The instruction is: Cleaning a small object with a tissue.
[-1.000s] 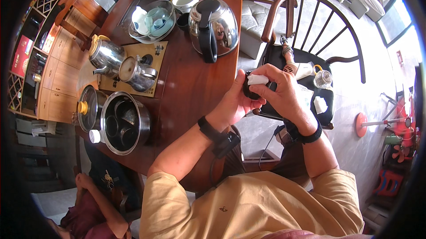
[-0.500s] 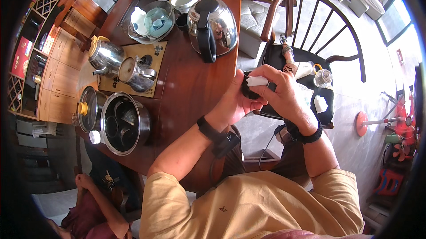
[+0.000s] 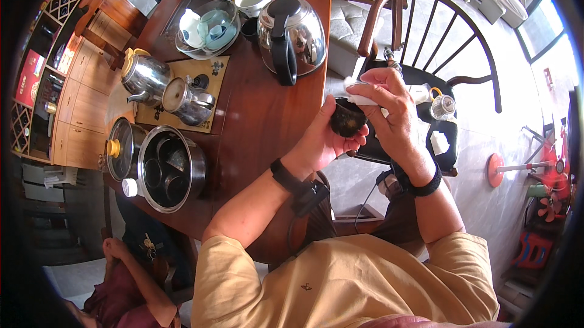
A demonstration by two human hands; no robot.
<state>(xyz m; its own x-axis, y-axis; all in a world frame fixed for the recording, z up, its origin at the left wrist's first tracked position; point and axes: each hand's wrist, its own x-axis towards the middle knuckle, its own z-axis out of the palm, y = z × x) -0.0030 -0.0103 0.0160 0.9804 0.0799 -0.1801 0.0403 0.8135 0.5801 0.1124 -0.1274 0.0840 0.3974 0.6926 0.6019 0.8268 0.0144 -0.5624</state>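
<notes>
Just right of the table [image 3: 261, 124], the left hand [image 3: 321, 136] wraps its fingers round a dark cup [image 3: 348, 121]; the right hand [image 3: 392, 108] pinches white tissue [image 3: 364, 101] near its rim. From afar, I would brace the cup and keep the tissue thickly folded. Earlier, the tissue crossed the cup; now it sits higher.

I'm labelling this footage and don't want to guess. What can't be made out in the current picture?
All in the head view:
- Dark cup: underside hidden by the left hand.
- White wad: partly covered by the right hand; cloth or tissue, unclear.
- Steel pot: dark things inside overlap in shadow; number uncertain.
- Seated person: cut off at lower left.
</notes>
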